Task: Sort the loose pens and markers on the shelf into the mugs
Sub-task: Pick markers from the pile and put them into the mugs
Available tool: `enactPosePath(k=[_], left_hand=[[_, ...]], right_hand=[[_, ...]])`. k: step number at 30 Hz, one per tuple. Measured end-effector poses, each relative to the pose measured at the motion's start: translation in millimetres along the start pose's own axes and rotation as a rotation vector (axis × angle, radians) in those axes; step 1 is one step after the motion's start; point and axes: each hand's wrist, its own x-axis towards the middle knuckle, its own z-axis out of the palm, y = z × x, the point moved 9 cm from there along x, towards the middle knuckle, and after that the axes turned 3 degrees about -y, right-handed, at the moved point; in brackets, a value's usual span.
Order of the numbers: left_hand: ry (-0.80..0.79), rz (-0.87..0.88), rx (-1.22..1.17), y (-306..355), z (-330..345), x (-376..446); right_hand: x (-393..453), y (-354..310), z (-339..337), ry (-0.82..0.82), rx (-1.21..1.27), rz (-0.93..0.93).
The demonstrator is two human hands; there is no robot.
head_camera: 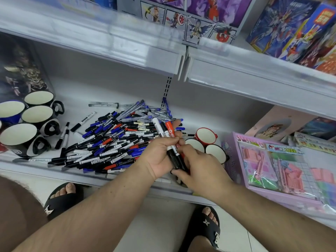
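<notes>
A big heap of loose pens and markers (116,135), with blue, black and red caps, covers the middle of the white shelf (76,171). My left hand (160,157) grips a bundle of thick markers (168,135), black, white and red, held upright above the heap's right edge. My right hand (198,164) pinches the lower ends of the same bundle. Several dark mugs with pale insides (36,115) stand at the left. A red mug (206,136) and two more mugs (214,151) stand just beyond my right hand, partly hidden by it.
An upper shelf edge (181,60) overhangs the pile, with toy boxes (291,28) on it. A pink boxed toy set (276,164) lies on the shelf at the right. A dark box (20,70) stands behind the left mugs. My sandalled feet (205,226) are on the tiled floor below.
</notes>
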Motion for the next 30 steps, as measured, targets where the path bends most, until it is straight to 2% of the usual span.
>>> enactPosePath(k=[3,8,12,17,21,25,30], left_hand=[[0.023,-0.014,0.04,3,1,1],[0.096,0.003,0.142,16,-14,3],[0.14,-0.045,0.211,11,-19,2],[0.143,-0.115,0.321,-17,-24,2],[0.196,-0.167,0.416,-40,-35,1],[0.215,-0.197,0.351,-57,-35,5],[0.184,-0.179,0.265,-60,-31,12]], right_hand=[[-1,17,2,0.031,0.216,0.054],[-6,59,9,-0.027,0.87,0.421],[-11,86,-1,0.087,1.086,0.538],[-24,128,-23,0.321,1.082,0.611],[-46,172,-40,0.445,0.841,0.66],[-73,218,-13,0.336,0.566,0.844],[-91,249,33,0.083,0.443,1.022]])
